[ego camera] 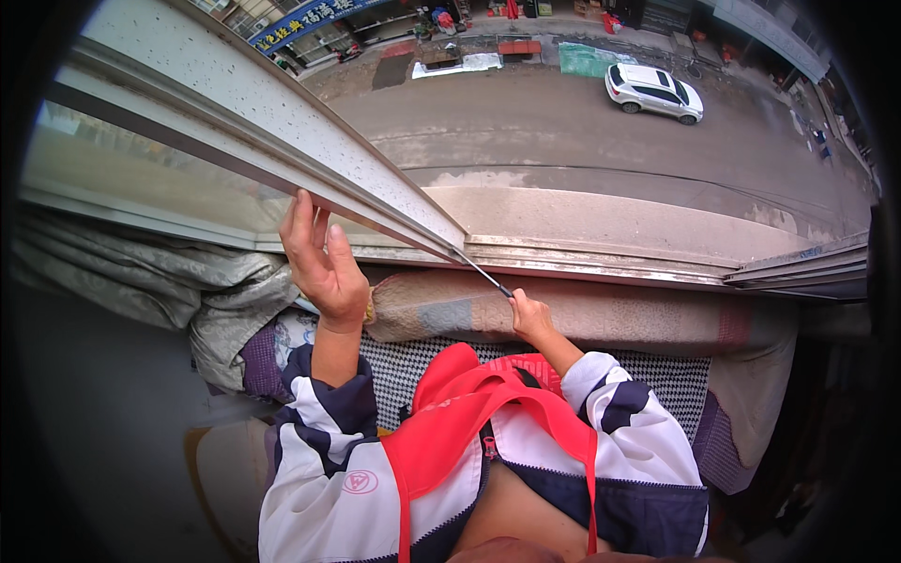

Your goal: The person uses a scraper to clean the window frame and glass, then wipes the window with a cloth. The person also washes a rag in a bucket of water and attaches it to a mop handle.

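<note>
My right hand (533,320) grips the dark handle of a screwdriver (484,273) with a long, thin metal shaft. Its tip meets the bottom corner of the sliding window sash (394,232), close to the window track (598,260). The tip itself is too small to make out clearly. Raised at the left, my left hand (325,264) has its fingers apart, with the fingertips against the inner edge of the sash. Nothing is held in that hand. The sash has a light frame and a glass pane (155,172).
Beyond the track is an outer ledge (598,214), with a street far below and a white car (654,91) on it. A rolled quilted mat (584,302) lies along the sill's inner side. A grey curtain (211,281) bunches at left; houndstooth cloth (669,380) lies below.
</note>
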The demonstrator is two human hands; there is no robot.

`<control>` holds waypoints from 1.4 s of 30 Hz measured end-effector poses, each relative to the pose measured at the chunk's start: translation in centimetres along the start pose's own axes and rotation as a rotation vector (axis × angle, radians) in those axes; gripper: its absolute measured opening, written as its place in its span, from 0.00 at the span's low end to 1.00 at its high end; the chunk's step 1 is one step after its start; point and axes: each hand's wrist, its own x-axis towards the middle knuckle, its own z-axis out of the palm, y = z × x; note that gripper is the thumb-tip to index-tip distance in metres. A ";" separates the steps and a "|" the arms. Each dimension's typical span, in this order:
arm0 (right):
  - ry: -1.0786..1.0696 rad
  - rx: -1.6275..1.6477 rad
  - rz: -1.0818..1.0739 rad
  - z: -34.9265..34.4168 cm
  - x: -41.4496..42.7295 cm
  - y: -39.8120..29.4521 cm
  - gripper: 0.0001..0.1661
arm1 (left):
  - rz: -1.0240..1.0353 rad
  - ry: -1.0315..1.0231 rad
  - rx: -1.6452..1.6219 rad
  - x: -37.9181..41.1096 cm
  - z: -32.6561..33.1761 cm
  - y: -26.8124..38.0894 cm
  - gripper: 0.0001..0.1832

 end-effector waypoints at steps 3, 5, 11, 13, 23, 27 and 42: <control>0.050 0.096 -0.017 -2.3 -0.6 -1.3 0.07 | 0.003 -0.006 0.005 -0.1 0.0 -0.1 0.25; 0.180 0.329 -0.173 -5.2 1.2 -5.8 0.06 | -0.001 -0.011 -0.001 -0.3 -0.2 -0.1 0.25; 0.372 0.517 -0.501 -10.8 9.6 -17.2 0.09 | -0.013 -0.038 -0.005 -0.1 -0.5 0.0 0.25; 0.417 0.527 -0.562 -13.3 11.4 -20.1 0.09 | 0.040 0.013 0.025 0.4 -0.3 -0.1 0.21; 0.426 0.405 -0.606 -12.3 13.8 -22.8 0.09 | 0.038 -0.055 0.047 0.4 -1.0 -0.2 0.22; 0.272 0.211 -0.349 -3.4 6.2 -9.0 0.07 | 0.069 -0.046 0.109 0.5 -0.8 0.0 0.21; 0.389 0.786 -0.530 -17.4 15.8 -26.3 0.07 | -0.208 0.110 0.015 2.3 -0.1 0.5 0.25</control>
